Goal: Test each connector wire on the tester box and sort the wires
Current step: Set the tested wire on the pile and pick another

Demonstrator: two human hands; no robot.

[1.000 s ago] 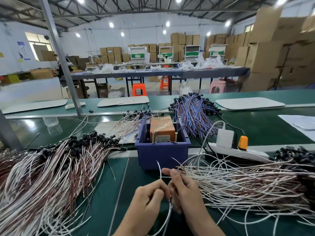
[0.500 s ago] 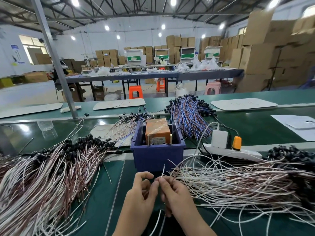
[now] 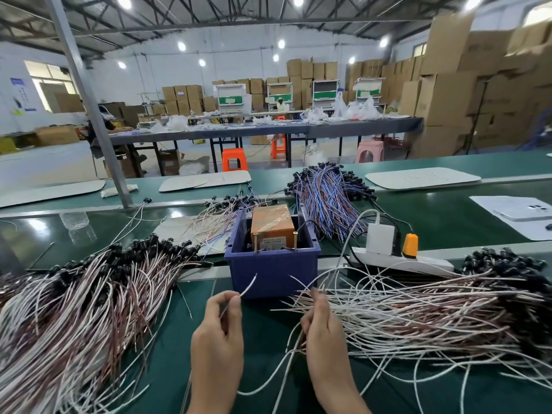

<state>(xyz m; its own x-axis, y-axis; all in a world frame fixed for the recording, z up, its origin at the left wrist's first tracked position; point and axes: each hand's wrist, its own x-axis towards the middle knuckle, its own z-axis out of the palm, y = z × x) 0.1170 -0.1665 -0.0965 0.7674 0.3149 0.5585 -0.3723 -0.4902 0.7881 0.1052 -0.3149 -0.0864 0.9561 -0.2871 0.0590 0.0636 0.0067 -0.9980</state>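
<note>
A white wire end (image 3: 248,285) is pinched in the left hand (image 3: 219,321), another in the right hand (image 3: 324,324) — apart, before the blue bin (image 3: 273,273).

- The green surface (image 3: 442,222) is carrying everything.
- A blue bin (image 3: 273,270) is sitting mid-surface.
- A left wire pile (image 3: 89,309) and a right wire pile (image 3: 433,312) are lying either side of it.
- A white power strip (image 3: 418,259) is resting behind the right pile.
- A blue-violet wire bundle (image 3: 325,198) is lying farther back.
</note>
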